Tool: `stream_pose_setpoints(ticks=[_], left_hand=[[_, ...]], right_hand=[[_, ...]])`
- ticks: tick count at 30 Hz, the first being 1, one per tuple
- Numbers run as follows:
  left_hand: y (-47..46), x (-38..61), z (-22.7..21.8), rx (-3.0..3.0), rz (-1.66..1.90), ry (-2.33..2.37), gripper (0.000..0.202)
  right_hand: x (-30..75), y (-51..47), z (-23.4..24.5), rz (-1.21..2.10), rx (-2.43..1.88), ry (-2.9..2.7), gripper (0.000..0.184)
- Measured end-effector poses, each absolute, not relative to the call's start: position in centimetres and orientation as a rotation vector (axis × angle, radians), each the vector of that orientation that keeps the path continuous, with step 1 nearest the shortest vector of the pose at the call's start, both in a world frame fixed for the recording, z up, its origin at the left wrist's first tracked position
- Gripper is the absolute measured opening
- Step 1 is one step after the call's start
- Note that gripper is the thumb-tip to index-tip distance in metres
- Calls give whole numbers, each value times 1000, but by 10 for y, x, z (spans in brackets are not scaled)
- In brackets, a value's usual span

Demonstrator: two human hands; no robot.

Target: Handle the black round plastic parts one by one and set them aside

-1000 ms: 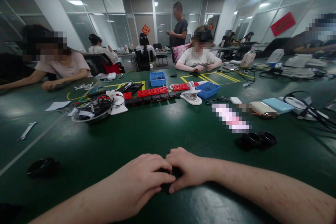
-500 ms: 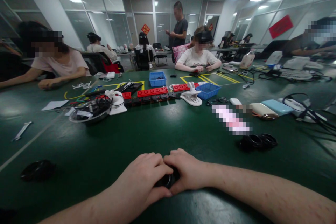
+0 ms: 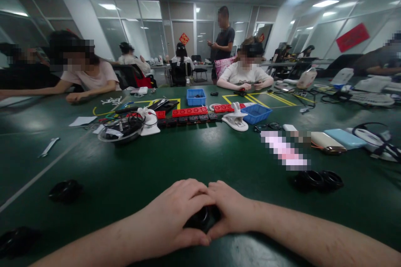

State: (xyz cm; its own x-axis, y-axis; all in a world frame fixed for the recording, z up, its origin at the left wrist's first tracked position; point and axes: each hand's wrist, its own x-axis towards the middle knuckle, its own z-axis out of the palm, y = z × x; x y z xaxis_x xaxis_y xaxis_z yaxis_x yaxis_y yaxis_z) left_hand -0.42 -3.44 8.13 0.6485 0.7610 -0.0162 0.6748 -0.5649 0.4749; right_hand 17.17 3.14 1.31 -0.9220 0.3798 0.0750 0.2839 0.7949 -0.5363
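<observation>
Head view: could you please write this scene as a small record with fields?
Left hand: curled around black part
Right hand: on the same part, from the right
Surface: green table
Right side: two black ring-shaped pieces
Left side: wrench, two dark pieces
Farther back: red socket strip, blue trays
</observation>
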Motion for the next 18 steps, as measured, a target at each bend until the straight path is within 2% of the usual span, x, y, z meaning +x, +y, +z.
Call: stream_pose_setpoints(ticks=[3,5,9,18], left_hand=[[-34,-13,92,2434,220,1002,38],[-33,-16,94,2443,166,955,40],[-31,-17,88,2429,103,942,40],[-35,-11,91,2390,114,1056,33]], right_hand=[[175,39,17,895,-406,-2848,51],[175,41,18,891,-367,-2878,41],[174,41,16,857,-357,-2871,32],[169,33,18,864,-525,-2828,36]])
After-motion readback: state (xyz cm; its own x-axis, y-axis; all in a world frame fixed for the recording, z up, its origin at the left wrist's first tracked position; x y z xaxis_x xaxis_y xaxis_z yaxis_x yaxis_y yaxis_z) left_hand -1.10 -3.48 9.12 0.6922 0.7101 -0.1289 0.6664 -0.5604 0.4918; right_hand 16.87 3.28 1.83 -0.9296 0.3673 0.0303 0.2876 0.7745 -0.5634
